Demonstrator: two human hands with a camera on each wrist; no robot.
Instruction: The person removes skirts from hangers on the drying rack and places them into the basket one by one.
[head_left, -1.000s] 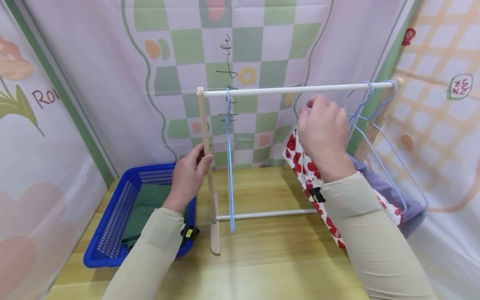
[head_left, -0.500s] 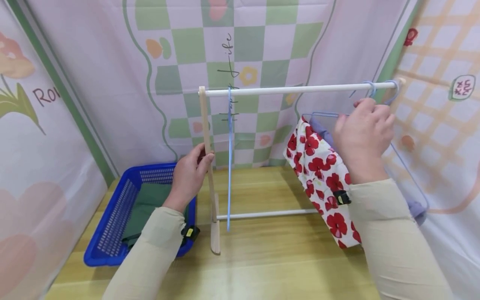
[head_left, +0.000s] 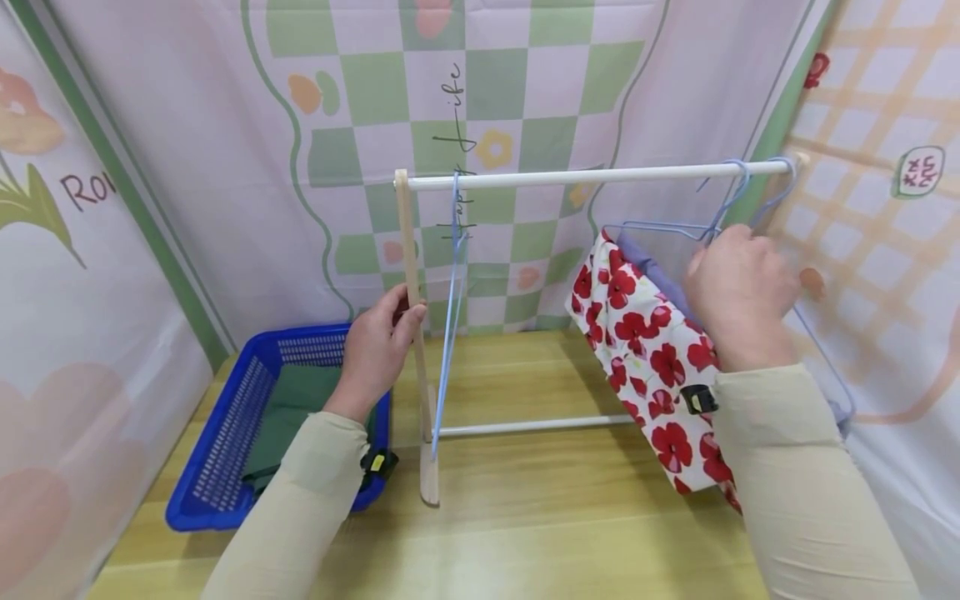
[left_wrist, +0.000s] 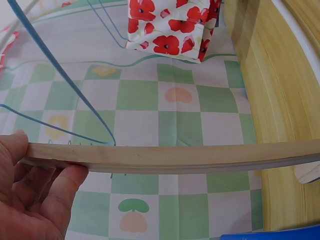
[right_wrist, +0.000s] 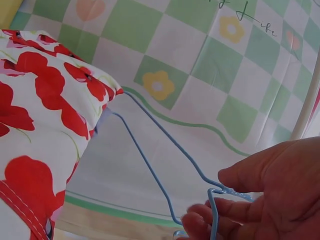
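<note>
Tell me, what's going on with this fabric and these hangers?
Someone's left hand grips the pale wooden post at the left end of a straight white rod. The right hand holds the neck of a blue wire hanger bearing white fabric with red flowers. Its hook is over the rod, toward the right end. Purple fabric shows behind. Farther left hangs a bare blue hanger, and folded dark green fabric lies in a blue plastic basket.

The post (head_left: 408,242) is showing smooth, matt wood; the rail (head_left: 570,177) is gleaming (plastic or painted metal, unclear which). The held hanger (right_wrist: 172,139) is looking slick and coated, the poppy-print cloth (head_left: 637,329) matt, and the basket (head_left: 232,433) is shining like plastic.
</note>
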